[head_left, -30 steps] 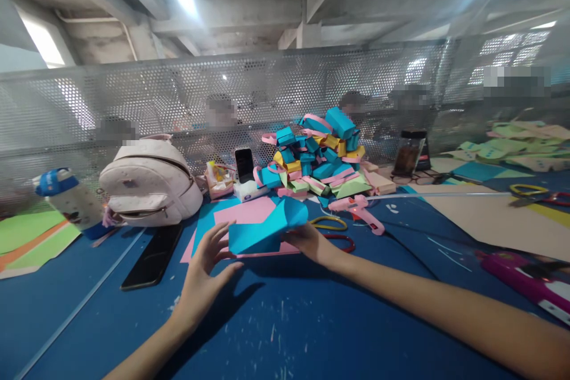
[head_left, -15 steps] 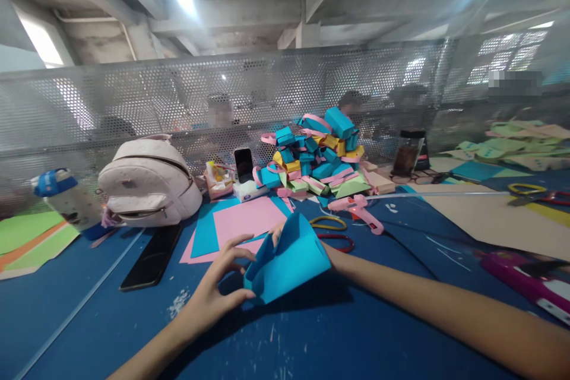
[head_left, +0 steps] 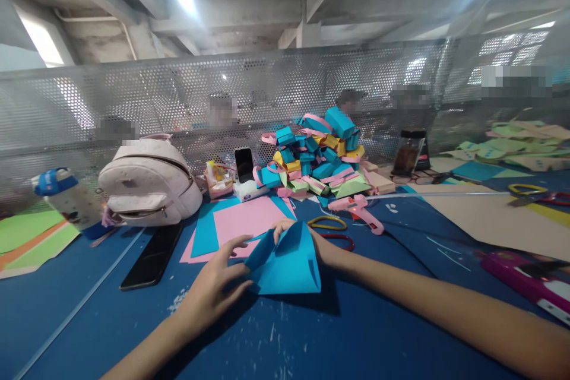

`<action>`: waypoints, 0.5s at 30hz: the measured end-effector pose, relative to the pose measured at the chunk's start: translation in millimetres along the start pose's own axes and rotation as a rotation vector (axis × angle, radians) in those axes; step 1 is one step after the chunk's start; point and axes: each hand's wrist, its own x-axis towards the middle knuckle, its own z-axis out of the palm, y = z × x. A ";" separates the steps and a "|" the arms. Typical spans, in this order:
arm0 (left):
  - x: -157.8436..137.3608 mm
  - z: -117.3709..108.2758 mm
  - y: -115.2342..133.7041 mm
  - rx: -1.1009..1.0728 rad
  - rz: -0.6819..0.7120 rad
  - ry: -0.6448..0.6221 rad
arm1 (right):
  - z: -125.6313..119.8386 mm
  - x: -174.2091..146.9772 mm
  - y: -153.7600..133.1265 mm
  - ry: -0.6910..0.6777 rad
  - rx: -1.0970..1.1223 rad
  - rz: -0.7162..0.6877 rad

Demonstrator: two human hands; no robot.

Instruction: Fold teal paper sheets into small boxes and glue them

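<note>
The blue paper (head_left: pixel 287 270) lies crosswise, far edge pinched by the right hand (head_left: pixel 282 228), left end at the loosely parted fingers of the left hand (head_left: pixel 217 280).

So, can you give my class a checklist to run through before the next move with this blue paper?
1. Right hand grips the blue paper: ok, fingers curl over its top edge.
2. Left hand grips it too: cannot tell; the fingers are at its left edge.
3. Pink glue gun apart from both hands: ok.
4. Glue gun hot: cannot tell.
5. Red scissor handle well away from the right wrist: not ok, it lies close by.
6. Flat black smartphone apart from the paper: ok.
</note>
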 end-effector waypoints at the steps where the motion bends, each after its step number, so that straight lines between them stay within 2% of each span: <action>1: 0.2 -0.4 0.6 -0.001 0.000 -0.016 | -0.2 -1.5 -3.1 0.009 0.014 -0.012; 8: 1.2 -0.5 1.5 -0.125 0.006 -0.070 | -2.2 -2.9 -8.9 0.027 0.095 -0.052; 12: 1.8 1.2 -1.2 -0.216 -0.009 -0.056 | 1.6 0.2 10.1 0.054 0.171 -0.044; 15: 1.4 4.0 -5.0 -0.201 0.004 -0.034 | 7.8 3.3 29.3 0.072 0.235 -0.020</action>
